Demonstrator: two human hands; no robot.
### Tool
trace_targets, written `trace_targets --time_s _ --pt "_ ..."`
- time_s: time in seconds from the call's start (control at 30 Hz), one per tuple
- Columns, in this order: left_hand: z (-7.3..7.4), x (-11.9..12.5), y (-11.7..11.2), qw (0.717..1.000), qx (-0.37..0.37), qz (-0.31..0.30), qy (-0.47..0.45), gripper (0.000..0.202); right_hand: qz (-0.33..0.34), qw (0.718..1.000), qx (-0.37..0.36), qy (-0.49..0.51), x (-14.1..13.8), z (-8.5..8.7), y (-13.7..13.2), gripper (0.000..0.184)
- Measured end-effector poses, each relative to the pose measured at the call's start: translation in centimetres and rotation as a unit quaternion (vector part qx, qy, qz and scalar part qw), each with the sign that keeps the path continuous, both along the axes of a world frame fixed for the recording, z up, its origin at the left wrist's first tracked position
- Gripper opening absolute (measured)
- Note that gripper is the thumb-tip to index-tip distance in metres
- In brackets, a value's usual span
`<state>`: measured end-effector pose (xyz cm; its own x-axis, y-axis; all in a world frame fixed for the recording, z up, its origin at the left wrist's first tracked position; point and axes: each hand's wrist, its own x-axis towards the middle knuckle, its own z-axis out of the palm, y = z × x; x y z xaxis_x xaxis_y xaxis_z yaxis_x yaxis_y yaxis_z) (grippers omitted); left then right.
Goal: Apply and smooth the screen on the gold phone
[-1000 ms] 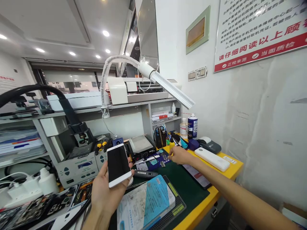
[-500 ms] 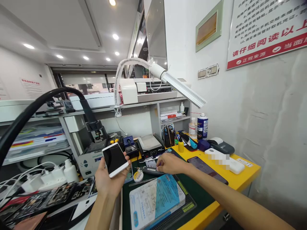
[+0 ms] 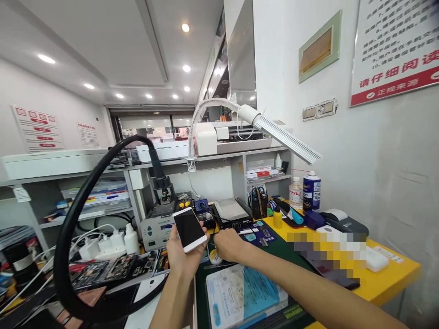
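My left hand (image 3: 181,257) holds a white smartphone (image 3: 190,229) with a dark screen, tilted, above the left edge of the green work mat (image 3: 274,256). My right hand (image 3: 229,245) is curled, knuckles up, low over the mat just right of the phone; whatever its fingers grip is hidden. A small round white tin (image 3: 215,258) lies on the mat right below that hand. A blue and white packet (image 3: 245,294) lies on the mat in front of my right forearm.
A soldering station (image 3: 159,224) and a hot plate (image 3: 231,211) stand behind the mat. A thick black hose (image 3: 73,219) loops at the left over circuit boards (image 3: 113,269). A white desk lamp (image 3: 288,137) reaches over bottles (image 3: 311,192) on the yellow bench (image 3: 387,278).
The view has swung left. My right hand drew back from the far right of the bench to the mat beside the phone and closed. My left hand kept the phone.
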<state>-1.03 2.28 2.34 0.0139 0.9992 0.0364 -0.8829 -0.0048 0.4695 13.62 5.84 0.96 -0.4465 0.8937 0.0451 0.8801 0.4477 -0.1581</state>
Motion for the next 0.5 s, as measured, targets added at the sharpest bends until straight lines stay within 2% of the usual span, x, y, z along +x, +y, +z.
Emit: trace_targets --time_s 0.13,0.27,0.37,0.5 --pt "0.2 0.3 -0.3 1.0 -0.004 -0.005 -0.002 0.049 -0.01 0.997 0.015 0.08 0.7 -0.7 0.8 0.032" --pt "0.3 0.5 -0.5 1.0 -0.008 -0.008 -0.003 0.049 -0.035 0.978 0.034 0.204 1.4 -0.9 1.8 0.029" --pt "0.4 0.6 -0.4 1.0 -0.02 -0.006 -0.005 0.049 -0.03 0.95 0.082 0.299 1.7 -0.9 1.2 0.027" --pt "0.5 1.0 -0.3 0.999 -0.044 -0.011 -0.011 0.051 0.03 0.895 0.217 0.389 1.7 -0.5 -1.6 0.021"
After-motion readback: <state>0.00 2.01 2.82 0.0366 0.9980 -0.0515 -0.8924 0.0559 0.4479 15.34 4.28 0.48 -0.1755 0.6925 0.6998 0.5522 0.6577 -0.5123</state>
